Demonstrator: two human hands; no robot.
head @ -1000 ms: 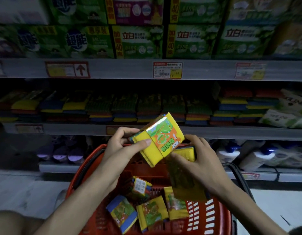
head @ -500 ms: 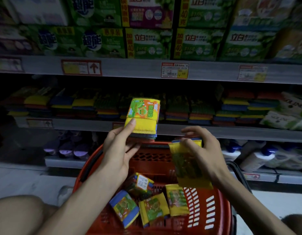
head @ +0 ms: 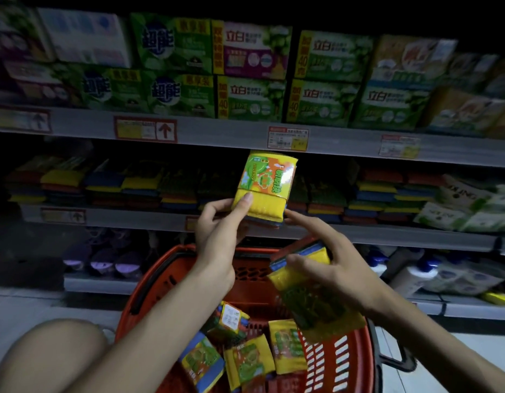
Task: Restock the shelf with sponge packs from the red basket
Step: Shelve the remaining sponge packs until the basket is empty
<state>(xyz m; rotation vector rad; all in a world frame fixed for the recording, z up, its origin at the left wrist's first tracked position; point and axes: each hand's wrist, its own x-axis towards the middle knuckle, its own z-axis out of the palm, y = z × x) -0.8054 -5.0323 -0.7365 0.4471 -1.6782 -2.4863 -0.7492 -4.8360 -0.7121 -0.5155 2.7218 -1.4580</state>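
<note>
My left hand (head: 217, 231) grips a yellow sponge pack (head: 266, 184) with a green and orange label, held upright in front of the middle shelf (head: 387, 236). My right hand (head: 339, 268) holds a second yellow sponge pack (head: 310, 299) over the red basket (head: 160, 279), and its index finger touches the lower right corner of the raised pack. Several more sponge packs (head: 245, 361) lie in the bottom of the basket. Stacked sponge packs (head: 149, 185) fill the dim middle shelf.
Green and purple boxes (head: 251, 75) line the top shelf above price tags (head: 288, 139). White bottles (head: 415, 273) stand on the lower shelf at right, purple items (head: 103, 262) at left. My bare knee (head: 47, 355) is at the lower left. The basket handle (head: 395, 358) sticks out right.
My left hand has lifted its pack higher and further right, up in front of the middle shelf. My right hand's index finger has stretched out to touch that pack. The view has tilted upward.
</note>
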